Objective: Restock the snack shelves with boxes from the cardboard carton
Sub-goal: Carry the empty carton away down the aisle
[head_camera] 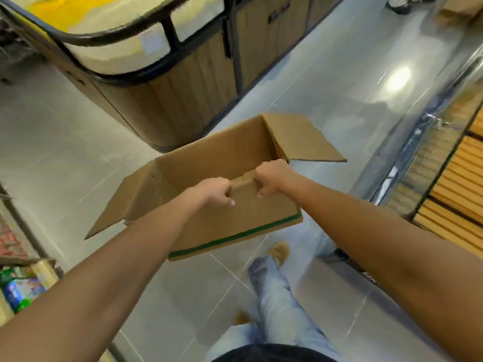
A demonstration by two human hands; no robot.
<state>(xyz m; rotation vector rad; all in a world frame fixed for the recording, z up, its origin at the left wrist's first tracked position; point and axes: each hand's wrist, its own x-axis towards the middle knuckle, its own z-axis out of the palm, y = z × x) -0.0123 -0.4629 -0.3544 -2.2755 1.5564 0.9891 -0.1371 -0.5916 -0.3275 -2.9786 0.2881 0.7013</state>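
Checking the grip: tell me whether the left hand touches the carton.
Touching. Head view shows the left hand gripping the near top edge of the cardboard carton.

grey tiled floor [339, 82]; curved wooden display stand [183, 100] with black rail [171, 31] upper left; slatted wooden rack [460, 184] right.

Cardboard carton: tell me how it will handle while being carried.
Probably light: the carton hangs from one wall, gripped by the left hand and right hand alone. Its open flaps likely flop about. Held by one edge, it may swing.
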